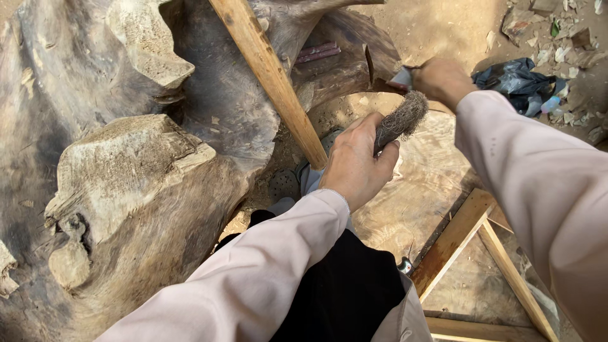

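Note:
My left hand (354,166) is closed round the handle of a worn brush (403,119), whose frayed bristle head sticks up to the right of my fingers. My right hand (441,80) reaches further away and grips a small flat tool (401,78) with a grey and reddish end, held against the dark curved edge of a big carved tree stump (145,164). A long wooden handle (272,76) slants from the top down to just left of my left hand; I cannot tell whether that hand touches it.
A flat round slab of wood (424,183) lies under my hands. A wooden frame (468,234) of light slats sits at the lower right. A dark plastic bag (516,79) and scattered scraps lie on the sandy ground at the upper right.

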`<state>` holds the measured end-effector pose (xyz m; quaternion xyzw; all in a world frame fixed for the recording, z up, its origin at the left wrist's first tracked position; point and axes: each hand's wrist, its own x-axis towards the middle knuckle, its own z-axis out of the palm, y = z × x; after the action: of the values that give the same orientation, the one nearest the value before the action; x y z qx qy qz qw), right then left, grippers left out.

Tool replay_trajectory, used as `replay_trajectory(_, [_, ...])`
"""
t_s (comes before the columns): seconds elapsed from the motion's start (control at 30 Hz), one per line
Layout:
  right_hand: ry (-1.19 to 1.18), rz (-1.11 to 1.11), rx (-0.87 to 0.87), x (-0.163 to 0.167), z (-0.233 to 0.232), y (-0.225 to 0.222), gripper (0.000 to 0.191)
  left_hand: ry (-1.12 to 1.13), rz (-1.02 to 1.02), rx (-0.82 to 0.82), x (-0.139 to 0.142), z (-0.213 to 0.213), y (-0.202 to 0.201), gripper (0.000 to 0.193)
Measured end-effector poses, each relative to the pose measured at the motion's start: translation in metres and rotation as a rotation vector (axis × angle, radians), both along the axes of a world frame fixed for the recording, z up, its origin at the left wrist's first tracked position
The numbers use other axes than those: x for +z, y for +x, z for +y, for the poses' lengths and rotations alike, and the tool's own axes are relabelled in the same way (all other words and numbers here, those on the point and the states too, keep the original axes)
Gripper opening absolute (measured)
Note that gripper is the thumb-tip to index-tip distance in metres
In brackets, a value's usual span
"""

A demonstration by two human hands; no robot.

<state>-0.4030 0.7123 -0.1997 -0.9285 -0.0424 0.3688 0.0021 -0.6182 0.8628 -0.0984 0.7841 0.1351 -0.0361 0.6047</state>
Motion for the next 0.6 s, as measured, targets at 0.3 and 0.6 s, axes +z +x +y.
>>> replay_trajectory(0.3, [-0.047,0.015,0.224,0.004,0.01,0.001,0.047,-0.005,0.023,0.041,0.001,-0.002,0.001,0.039])
replay_trajectory(0.6, [0.13,0.412,-0.06,0.003,0.001,0.033,0.057,0.015,0.03,0.006,-0.004,0.0,-0.002,0.042])
